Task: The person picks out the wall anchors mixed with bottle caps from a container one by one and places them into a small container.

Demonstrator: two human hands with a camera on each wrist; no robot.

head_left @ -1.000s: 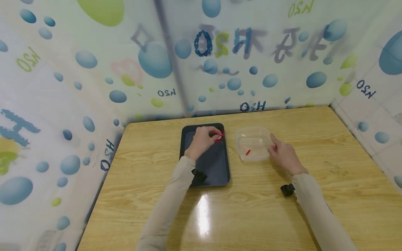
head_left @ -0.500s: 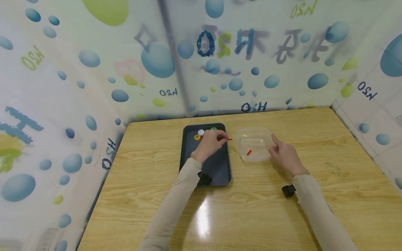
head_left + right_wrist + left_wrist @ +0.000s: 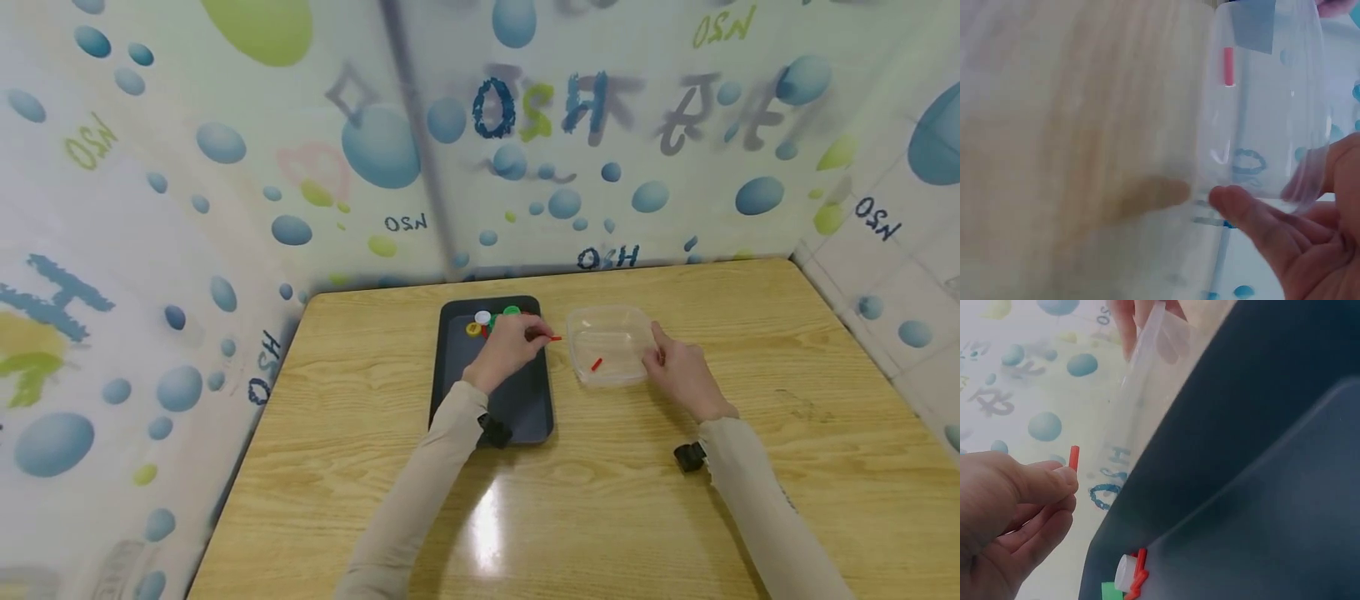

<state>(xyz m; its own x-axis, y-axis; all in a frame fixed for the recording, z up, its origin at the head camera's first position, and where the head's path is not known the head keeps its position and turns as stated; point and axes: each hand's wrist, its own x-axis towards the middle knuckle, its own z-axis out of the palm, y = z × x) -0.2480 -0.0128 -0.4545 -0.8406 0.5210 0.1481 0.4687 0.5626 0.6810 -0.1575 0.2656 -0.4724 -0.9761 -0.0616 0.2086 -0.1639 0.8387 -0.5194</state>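
We see the dark tray (image 3: 519, 392) and the clear container (image 3: 611, 381) side by side on the wooden tabletop (image 3: 600, 508), with a narrow strip of wood between them and the patterned wall (image 3: 637, 225) beyond the far edge. There is wide room on the tabletop left of the tray, nearer the person, and right of the right hand (image 3: 684, 375). Our left hand (image 3: 508, 348) pinches a red stick (image 3: 556, 338) between thumb and fingertips by the tray's right rim. In the head view the stick lies nearly level, its long axis running sideways and its free end pointing at the container, just short of the container's left wall. Our right hand grips the container's right side; inside, a second red stick (image 3: 597, 364) rests slantwise near the front left corner. The tray's long axis runs away from the person, and at its far end we make out a yellow cap (image 3: 473, 329), a white cap (image 3: 482, 317) and a green cap (image 3: 512, 310), partly behind the left hand. The left wrist view shows more of the pinched stick, and loose red pieces (image 3: 1139, 573) against a white cap, which the hand mostly covers from above. The right wrist view shows the second stick through the container's transparent wall.
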